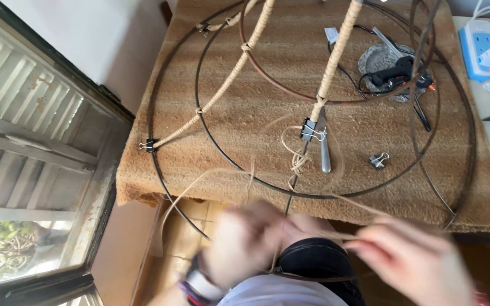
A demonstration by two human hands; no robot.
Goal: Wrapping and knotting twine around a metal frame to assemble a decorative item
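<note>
Both hands sit at the bottom of the view and are heavily blurred. The left hand (245, 241), at about 6 o'clock, looks loosely curled with pale fibre strands (222, 173) running up from it, though whether the fingers actually pinch them cannot be told. The right hand (412, 258), at 5 o'clock, has its fingers drawn narrow around a thin strand that stretches leftward toward the other hand.

The strands lead up to a knot on the wire frame (319, 195), a set of dark concentric rings lying on a brown fibre mat (245, 141) at the centre. Two spokes are wrapped in tan cord (336, 54); a binder clip (311, 131) grips one, and a second clip (377, 161) lies loose at 3 o'clock.

The frame's top is cut off. At 1 o'clock a grey dish (372, 59) holds a black glue gun (395, 71) and its cable.
</note>
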